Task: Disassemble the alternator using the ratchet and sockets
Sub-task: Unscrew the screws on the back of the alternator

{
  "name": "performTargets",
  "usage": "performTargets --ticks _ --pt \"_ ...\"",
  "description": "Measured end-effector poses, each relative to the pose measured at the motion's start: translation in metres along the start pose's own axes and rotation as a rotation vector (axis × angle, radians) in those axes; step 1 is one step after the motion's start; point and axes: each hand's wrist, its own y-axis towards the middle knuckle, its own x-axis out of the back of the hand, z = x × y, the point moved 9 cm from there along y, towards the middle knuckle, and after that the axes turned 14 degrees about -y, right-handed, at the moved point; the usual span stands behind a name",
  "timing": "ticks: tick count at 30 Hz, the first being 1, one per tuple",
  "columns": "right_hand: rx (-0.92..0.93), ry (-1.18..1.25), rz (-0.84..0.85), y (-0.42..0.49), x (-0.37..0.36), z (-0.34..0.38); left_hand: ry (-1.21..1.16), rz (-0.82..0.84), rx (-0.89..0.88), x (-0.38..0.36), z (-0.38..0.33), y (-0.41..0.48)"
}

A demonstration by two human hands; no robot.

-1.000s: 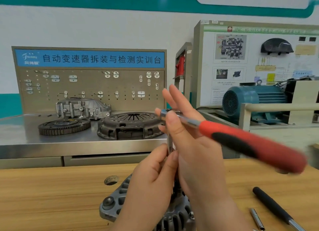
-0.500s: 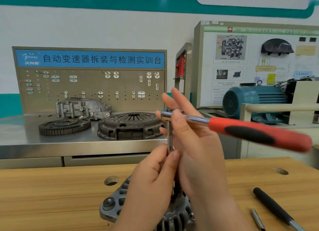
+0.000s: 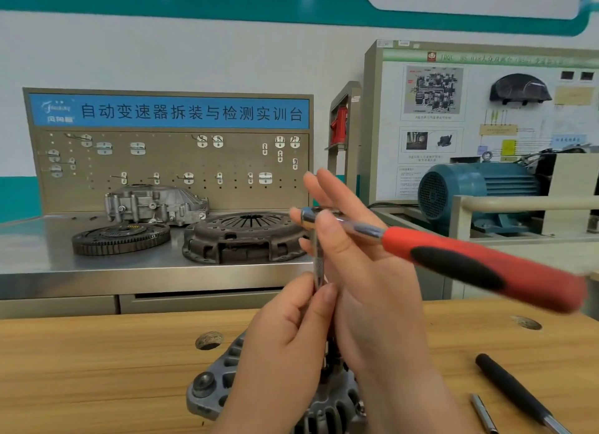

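Ratchet (image 3: 453,258) handle has swung nearer since the previous frame: a turning stroke, probably loosening. Right hand (image 3: 372,287) pinches its head; left hand (image 3: 282,346) pinches the extension bar (image 3: 318,268) over the alternator (image 3: 217,381), near centre of the bench (image 3: 97,368).

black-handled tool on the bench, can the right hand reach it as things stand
Probably yes: the black-handled tool lies bare on the bench just right of the right hand, nothing between, but that hand must first release the ratchet.

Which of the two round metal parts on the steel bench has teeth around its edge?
The flat dark ring on the left; the domed dark cover beside it has a lumpy, toothless rim.
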Motion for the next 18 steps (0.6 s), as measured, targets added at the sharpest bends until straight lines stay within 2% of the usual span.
performTargets --ticks 5,10,14,18 --pt "-0.094 0.176 0.025 0.002 0.0 -0.006 0.001 0.002 0.0 0.001 0.001 -0.002" --pt "-0.171 0.213 0.032 0.002 0.001 -0.01 -0.018 0.067 0.003 -0.003 0.002 -0.004" --pt "-0.247 0.257 0.113 0.001 -0.004 -0.014 0.026 0.08 -0.005 -0.005 0.001 -0.003" --pt "-0.204 0.227 0.09 0.001 -0.005 -0.012 0.056 0.055 -0.002 -0.001 0.002 -0.001"
